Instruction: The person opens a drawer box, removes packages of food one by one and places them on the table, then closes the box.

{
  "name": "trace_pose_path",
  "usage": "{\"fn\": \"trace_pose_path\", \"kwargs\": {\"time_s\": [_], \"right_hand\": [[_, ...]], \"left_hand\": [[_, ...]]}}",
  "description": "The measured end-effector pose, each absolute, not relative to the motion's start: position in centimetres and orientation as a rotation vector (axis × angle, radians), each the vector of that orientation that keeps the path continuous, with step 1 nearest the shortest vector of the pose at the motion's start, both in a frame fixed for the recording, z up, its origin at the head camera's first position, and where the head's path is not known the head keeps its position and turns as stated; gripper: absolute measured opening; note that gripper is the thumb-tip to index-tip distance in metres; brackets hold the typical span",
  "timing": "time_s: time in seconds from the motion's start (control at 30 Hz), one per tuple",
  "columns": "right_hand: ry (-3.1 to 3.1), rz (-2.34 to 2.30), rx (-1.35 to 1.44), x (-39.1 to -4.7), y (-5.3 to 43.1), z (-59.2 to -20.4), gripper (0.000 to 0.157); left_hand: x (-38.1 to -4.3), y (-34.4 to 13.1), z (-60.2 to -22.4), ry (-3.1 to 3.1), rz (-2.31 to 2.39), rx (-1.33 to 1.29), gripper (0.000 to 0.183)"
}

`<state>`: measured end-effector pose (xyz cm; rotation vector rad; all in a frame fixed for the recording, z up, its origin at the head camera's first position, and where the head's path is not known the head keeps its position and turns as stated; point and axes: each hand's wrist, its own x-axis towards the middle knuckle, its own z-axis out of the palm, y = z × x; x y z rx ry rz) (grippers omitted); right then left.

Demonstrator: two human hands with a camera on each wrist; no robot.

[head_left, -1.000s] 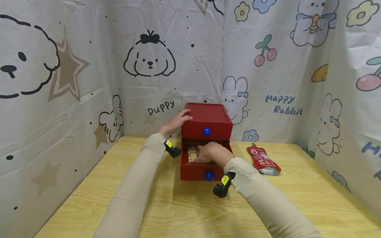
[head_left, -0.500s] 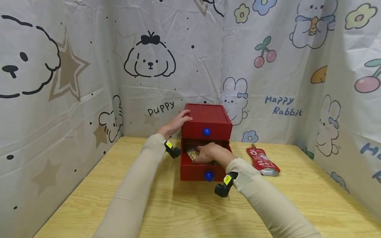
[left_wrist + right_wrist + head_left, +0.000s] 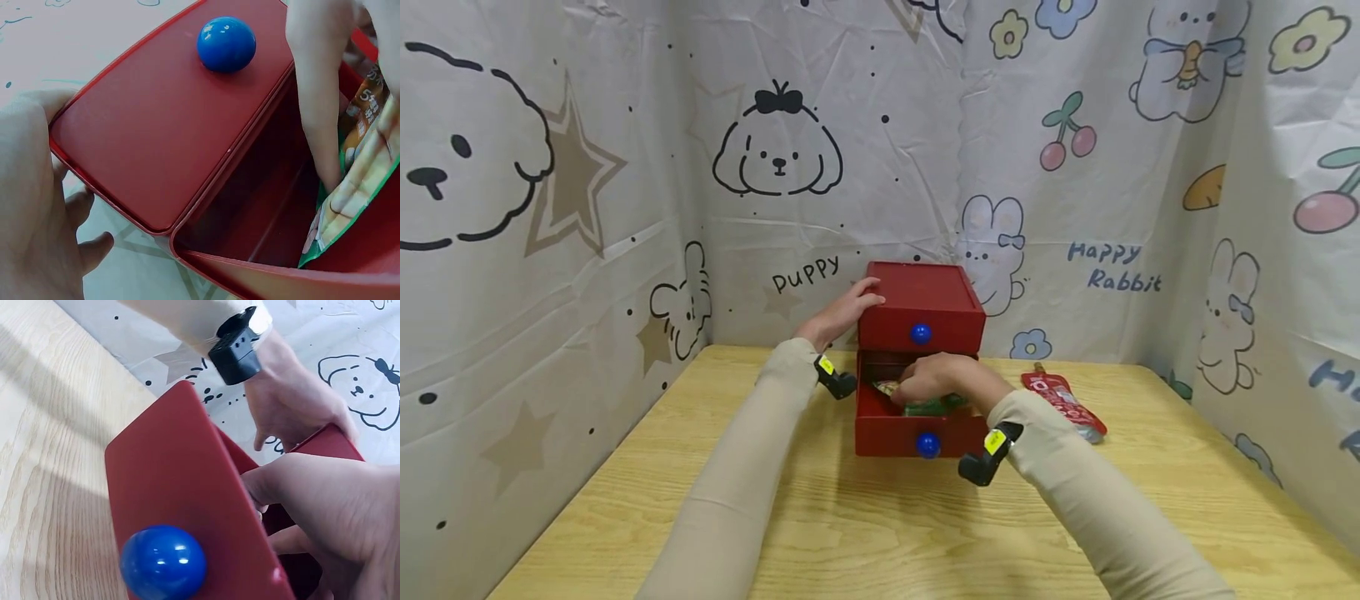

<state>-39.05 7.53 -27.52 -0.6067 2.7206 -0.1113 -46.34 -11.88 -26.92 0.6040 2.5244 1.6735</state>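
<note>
Your left hand (image 3: 841,315) rests loose-fingered on the cabinet (image 3: 925,285); your right hand (image 3: 936,377) pinches a packet (image 3: 359,187) inside the lower drawer (image 3: 887,436).

Packet (image 3: 356,194) in lower drawer (image 3: 891,436) of cabinet (image 3: 921,287), pouch (image 3: 1060,396) on table (image 3: 865,517) to its right, curtain (image 3: 880,142) behind.

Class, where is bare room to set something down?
Bare tabletop lies between the sleeves, in front of the pulled-out lower drawer, and right of the red spouted pouch. Crowded: that drawer, with the right hand and a snack packet inside.
</note>
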Motion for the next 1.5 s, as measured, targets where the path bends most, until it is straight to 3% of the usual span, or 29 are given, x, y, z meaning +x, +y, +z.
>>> {"fn": "trace_pose_path", "kwargs": {"time_s": [0.3,0.5,0.93,1.2,1.5], "right_hand": [[2.656,-0.402,-0.512,-38.9,8.7,-26.7,0.040],[2.621,-0.490,-0.509,-38.5,9.2,-25.7,0.044],[2.595,-0.445,-0.650,-36.8,9.9,-23.2,0.044],[2.598,-0.404,-0.700,-35.6,10.8,-22.2,0.055],[2.580,-0.377,-0.790,-34.7,12.1,-20.6,0.044]], "left_hand": [[-46.3,-11.9,-27.1,2.519,1.681,0.604,0.062],[-46.3,-11.9,-27.0,2.531,1.676,0.617,0.062],[-46.4,-11.8,-27.1,2.537,1.685,0.617,0.061],[-46.4,-11.8,-27.1,2.528,1.689,0.624,0.061],[-46.3,-11.9,-27.1,2.529,1.682,0.636,0.060]]}}
